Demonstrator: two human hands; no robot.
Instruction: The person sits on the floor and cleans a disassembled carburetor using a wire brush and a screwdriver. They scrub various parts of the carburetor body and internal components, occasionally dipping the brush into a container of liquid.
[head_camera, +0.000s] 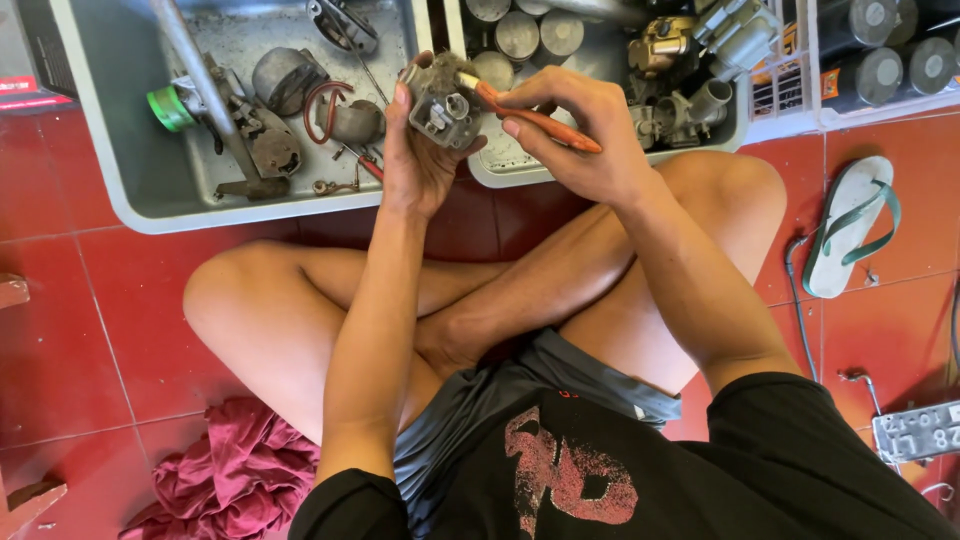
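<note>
Grey metal carburettor body (443, 105) clamped in left hand (415, 160) | orange-handled brush (530, 115) gripped by right hand (575, 135) | scrubbing step | next: turning part, likely.

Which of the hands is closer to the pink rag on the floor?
Left. The left hand, holding a small metal part, is over the side where the pink rag lies; the right hand, holding a brush, is farther.

Black short-sleeved shirt (620, 470) with red print, grey shorts (480, 400), bare legs
</note>
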